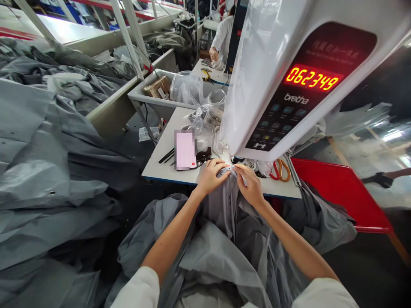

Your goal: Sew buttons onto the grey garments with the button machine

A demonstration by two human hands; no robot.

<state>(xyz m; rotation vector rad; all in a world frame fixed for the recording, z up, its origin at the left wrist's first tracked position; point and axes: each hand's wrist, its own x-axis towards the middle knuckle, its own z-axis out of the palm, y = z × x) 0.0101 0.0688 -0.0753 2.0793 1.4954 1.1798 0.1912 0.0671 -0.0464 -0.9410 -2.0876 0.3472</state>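
Grey fabric (224, 205) runs from my lap up to the front edge of a white machine table (157, 167). My left hand (212, 175) pinches the fabric's upper edge from the left. From the right, my right hand (248, 182) grips the same edge, its fingertips close to those of the left. Both hands are under the head of a white machine (272, 147), whose panel shows red digits. A small pale piece at the fingertips is too small to make out.
A phone (185, 149) and dark thin tools (167, 155) lie left of my hands. Orange-handled scissors (282, 170) lie right, near a red stool (340, 192). Grey fabric heaps (48, 192) fill the left side. Behind, a person's sleeve (223, 34) shows at another table.
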